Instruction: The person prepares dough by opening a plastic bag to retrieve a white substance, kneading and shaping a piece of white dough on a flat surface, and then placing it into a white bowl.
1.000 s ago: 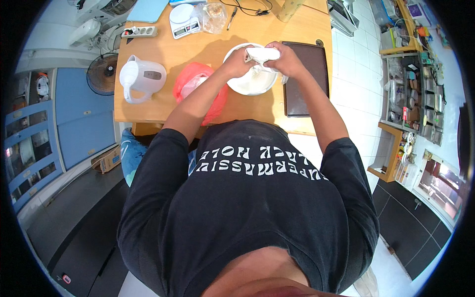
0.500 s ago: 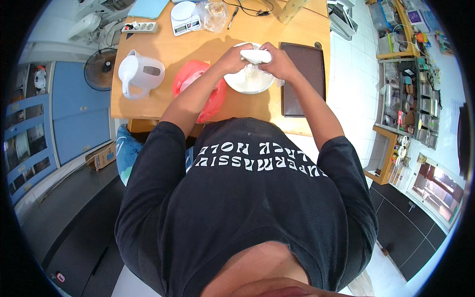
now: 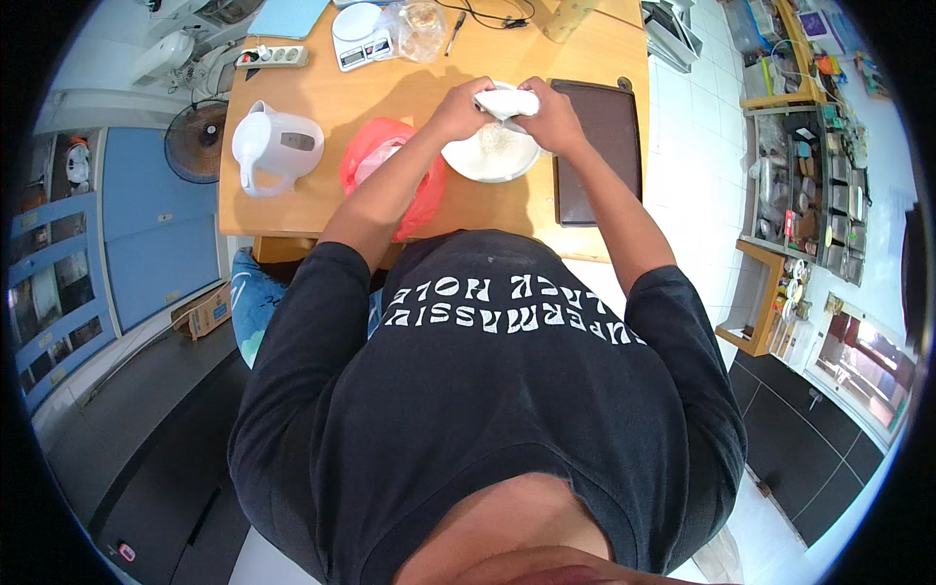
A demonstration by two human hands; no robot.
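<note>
White bowl (image 3: 490, 156), white kettle (image 3: 276, 146), white packet (image 3: 507, 101). Red plastic bag (image 3: 390, 171); dark brown tray (image 3: 603, 146). Light wooden table (image 3: 390, 68).

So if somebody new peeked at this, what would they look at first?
Probably both hands, the left hand and right hand, holding a white bag over a white bowl on the wooden table. Next, the red plastic bag left of the bowl, and the white kettle further left.
</note>
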